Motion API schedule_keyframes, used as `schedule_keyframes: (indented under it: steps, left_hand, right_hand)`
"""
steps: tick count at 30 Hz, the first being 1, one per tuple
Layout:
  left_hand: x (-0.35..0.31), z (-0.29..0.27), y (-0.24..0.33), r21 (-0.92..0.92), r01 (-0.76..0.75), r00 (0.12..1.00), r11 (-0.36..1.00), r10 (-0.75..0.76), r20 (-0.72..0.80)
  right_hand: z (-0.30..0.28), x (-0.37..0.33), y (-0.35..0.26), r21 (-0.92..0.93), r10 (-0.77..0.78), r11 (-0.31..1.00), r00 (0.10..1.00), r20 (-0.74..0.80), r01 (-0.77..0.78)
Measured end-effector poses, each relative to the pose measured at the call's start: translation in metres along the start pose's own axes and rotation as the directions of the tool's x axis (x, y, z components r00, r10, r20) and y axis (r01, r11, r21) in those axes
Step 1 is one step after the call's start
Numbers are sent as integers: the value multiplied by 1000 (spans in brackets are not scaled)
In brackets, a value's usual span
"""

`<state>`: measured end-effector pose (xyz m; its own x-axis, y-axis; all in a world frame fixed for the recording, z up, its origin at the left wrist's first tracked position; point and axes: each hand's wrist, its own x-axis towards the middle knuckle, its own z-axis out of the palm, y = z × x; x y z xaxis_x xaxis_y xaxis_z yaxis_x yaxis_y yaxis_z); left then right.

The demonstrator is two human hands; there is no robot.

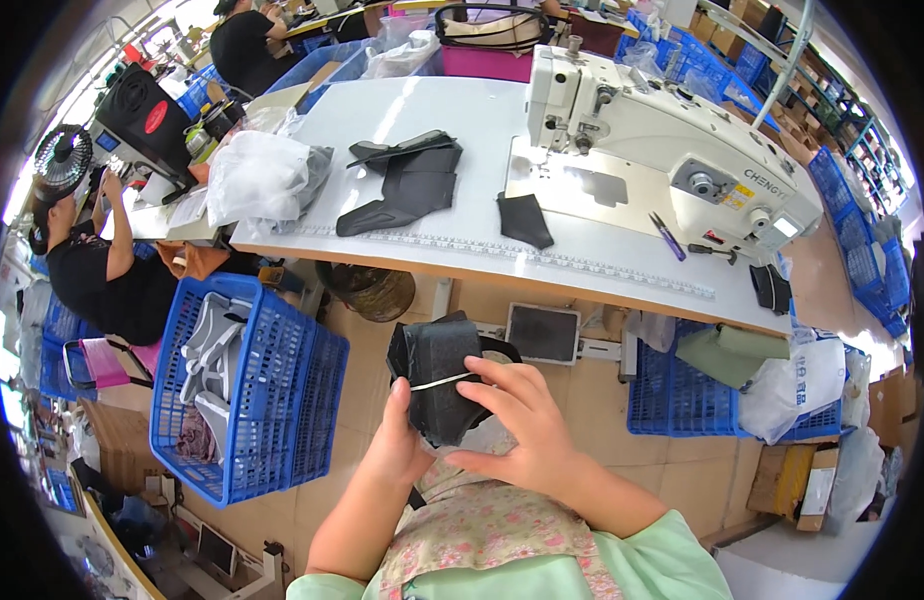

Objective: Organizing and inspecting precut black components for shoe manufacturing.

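Workshop floor, tiled; white worktable (462,110) ahead, pale sewing machine (717,180) on its right half, measuring strip (542,262) along the near edge. Blue crate (307,395) on the floor to the left, seated co-worker (97,275) beyond it.

Dark bundle (442,350) is in front of the person's torso, off the table, just short of its near edge in the view. Looks like layered flat pieces, black and dark grey. Pale band (445,381) runs across its upper face. Left hand (394,445) is clamped on the bundle's left side, thumb along the edge, other fingers mostly hidden. Right hand (522,415) has its fingertips at the band's right end, thumb lower down and well apart from them; cannot tell if they pinch the band or only press it.

Progress, judged: pieces are stacked and the band lies across them, so binding seems well along. Full wrap not confirmed, underside hidden. Seating the band looks left. Black cut pieces (407,190) and a small black piece (525,220) lie on the table, outside the band.

Bundle's long axis runs roughly away from the body, far end toward the table, near end toward the apron (482,540); band crosses it, slightly slanted, right end farther out.
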<state>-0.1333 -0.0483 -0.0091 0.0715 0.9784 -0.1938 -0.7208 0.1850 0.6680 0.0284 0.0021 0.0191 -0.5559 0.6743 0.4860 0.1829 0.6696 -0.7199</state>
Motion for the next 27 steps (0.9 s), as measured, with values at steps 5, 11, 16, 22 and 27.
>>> schedule_keyframes:
  steps: [5,11,16,22,27]
  left_hand:
    - [0,2,1,57,-14,1000,998,13,18]
    - [1,-6,-1,151,-27,995,988,12,97]
    - [-5,-15,2,217,12,972,976,-63,226]
    - [-12,-23,9,581,-92,951,809,-102,293]
    - [-17,-17,5,622,-43,950,782,-160,267]
  right_hand:
    - [-4,-2,5,42,-13,999,999,-45,14]
    - [0,-7,6,96,-5,995,995,-100,15]
    - [-3,-16,1,32,-75,996,994,-79,77]
    - [-18,-23,8,64,-171,984,976,137,163]
    - [-41,14,-7,-116,-272,955,962,25,273]
